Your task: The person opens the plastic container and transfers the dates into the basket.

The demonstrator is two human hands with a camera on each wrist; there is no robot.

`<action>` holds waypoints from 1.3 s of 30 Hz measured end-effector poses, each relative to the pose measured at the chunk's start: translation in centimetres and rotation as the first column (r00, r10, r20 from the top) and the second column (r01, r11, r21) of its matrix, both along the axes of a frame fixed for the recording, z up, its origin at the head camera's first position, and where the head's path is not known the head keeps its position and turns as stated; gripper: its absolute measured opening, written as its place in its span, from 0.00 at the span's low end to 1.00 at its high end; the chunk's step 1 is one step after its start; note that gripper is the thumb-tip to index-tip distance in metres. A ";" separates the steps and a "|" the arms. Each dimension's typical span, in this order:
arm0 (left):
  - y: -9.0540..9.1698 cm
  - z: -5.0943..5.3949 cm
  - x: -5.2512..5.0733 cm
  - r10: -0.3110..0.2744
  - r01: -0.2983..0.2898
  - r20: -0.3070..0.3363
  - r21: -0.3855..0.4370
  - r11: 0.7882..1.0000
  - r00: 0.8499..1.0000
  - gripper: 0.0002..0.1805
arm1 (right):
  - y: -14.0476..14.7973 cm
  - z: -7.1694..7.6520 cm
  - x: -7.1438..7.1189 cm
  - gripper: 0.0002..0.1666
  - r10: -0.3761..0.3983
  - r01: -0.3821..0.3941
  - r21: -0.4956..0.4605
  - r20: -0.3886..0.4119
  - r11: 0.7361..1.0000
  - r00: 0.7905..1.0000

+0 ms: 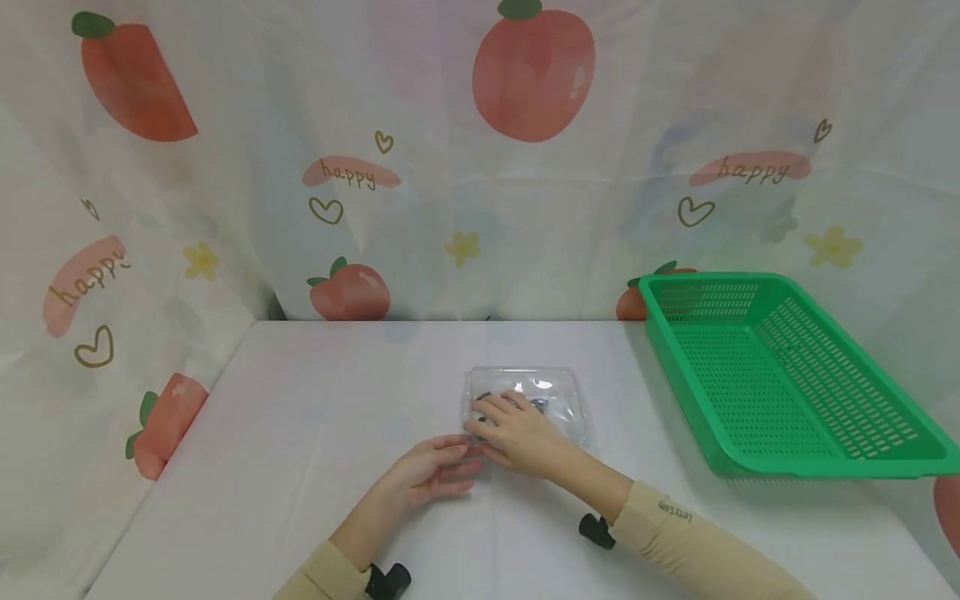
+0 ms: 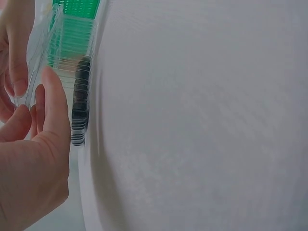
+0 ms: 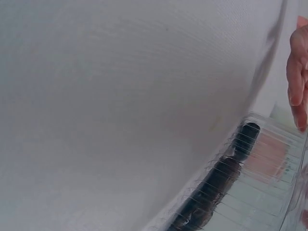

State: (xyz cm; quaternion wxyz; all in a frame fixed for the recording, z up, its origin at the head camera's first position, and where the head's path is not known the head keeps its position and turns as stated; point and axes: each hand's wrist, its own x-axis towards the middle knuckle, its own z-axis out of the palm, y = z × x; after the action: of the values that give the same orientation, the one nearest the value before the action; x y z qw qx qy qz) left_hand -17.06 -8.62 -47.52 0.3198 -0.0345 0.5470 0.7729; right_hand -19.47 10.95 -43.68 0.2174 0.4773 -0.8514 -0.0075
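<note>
A clear plastic box lies on the white table, with dark, glossy pieces along its bottom. Their kind is not plain through the ribbed plastic. My right hand rests over the box's top from the near side, its fingers spread and covering part of the contents. At the near left corner is my left hand, with fingers extended and thumb close to the rim. In the left wrist view both hands meet at the lid edge. Whether the left fingertips touch the plastic is unclear.
A green perforated basket stands at the table's right side. Printed white cloth hangs behind the table and along its left. Around the box lies the white tabletop.
</note>
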 end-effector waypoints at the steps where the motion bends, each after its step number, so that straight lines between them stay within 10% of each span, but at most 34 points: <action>1: 0.0 0.0 0.0 0.004 -0.004 -0.005 -0.001 1.000 1.000 0.23 | 0.0 0.0 0.0 0.17 0.003 -0.003 -0.001 -0.007 1.000 1.000; 39: 0.9 -0.2 0.0 0.034 -0.051 -0.134 -0.125 0.991 0.990 0.19 | -0.2 -0.1 -0.1 0.13 0.098 -0.096 0.019 -0.144 0.995 0.985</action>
State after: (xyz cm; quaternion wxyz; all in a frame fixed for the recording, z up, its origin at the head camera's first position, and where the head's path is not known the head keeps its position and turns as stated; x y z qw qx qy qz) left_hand -17.10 -7.73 -47.67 0.2634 -0.0156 0.6147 0.7434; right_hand -19.59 10.72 -43.80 0.2760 0.5175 -0.8091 -0.0366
